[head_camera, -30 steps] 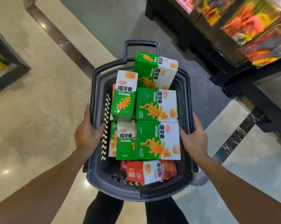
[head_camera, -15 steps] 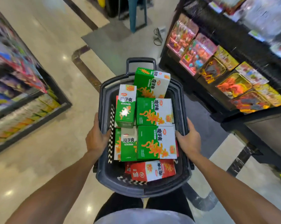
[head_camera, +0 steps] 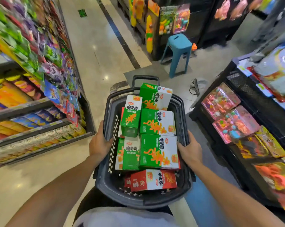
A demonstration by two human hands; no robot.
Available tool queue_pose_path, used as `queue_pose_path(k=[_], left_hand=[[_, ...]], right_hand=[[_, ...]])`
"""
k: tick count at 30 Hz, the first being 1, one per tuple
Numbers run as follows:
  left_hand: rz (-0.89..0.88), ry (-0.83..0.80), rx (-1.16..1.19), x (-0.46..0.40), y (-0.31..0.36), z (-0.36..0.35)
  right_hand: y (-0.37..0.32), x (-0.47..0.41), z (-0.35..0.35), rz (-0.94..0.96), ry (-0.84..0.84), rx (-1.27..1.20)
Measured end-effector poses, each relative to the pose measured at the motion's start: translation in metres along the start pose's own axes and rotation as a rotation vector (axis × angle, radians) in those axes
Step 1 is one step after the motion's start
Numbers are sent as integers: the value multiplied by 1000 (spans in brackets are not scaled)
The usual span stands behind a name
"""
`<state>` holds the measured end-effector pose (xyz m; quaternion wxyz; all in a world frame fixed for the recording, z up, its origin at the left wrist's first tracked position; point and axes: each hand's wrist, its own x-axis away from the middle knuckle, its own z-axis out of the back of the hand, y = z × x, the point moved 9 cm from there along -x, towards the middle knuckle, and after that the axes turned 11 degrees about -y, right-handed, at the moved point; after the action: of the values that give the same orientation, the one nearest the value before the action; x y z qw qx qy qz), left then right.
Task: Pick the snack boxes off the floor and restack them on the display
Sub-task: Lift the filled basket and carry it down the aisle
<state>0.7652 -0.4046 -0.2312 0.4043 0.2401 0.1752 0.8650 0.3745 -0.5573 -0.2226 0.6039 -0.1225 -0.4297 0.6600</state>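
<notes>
A shop aisle runs between a snack shelf (head_camera: 32, 95) and a toy rack (head_camera: 246, 128), with a blue stool (head_camera: 177, 53) ahead. A dark basket (head_camera: 143, 200) is carried at waist height. The left hand (head_camera: 100, 142) and right hand (head_camera: 190, 149) each curl over a side rim. Green snack boxes (head_camera: 156, 122) and a red box (head_camera: 153, 180) lie piled loosely inside. The top box leans, so a tilt could likely spill it.

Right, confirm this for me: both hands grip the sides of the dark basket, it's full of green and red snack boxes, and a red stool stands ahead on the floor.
One thing is wrong: the stool is blue, not red, as the head view shows. The rest holds: the left hand and right hand grip the basket sides, with green boxes and a red box inside.
</notes>
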Motion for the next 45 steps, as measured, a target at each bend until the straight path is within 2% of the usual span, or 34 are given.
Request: queue_pose_path(k=[5,15,24,29,38,45], left_hand=[[30,49,82,-87,9,27],[82,26,149,-345,9,70],[83,-19,157,-590,66,119],[114,34,167,-712,104,144],[92,134,253,-938,162,212],[129,65,308,-1141,161,262]], right_hand=[[-71,-107,2,70,-39,34],[-210,-342,-27,55,-39,101],[-296,-561,-42,51,-45,32],[-351,-703,-32,60,-79,21],[-506,-944,-23,179,-110,135],[-613,-1114,-56,146,-85,165]])
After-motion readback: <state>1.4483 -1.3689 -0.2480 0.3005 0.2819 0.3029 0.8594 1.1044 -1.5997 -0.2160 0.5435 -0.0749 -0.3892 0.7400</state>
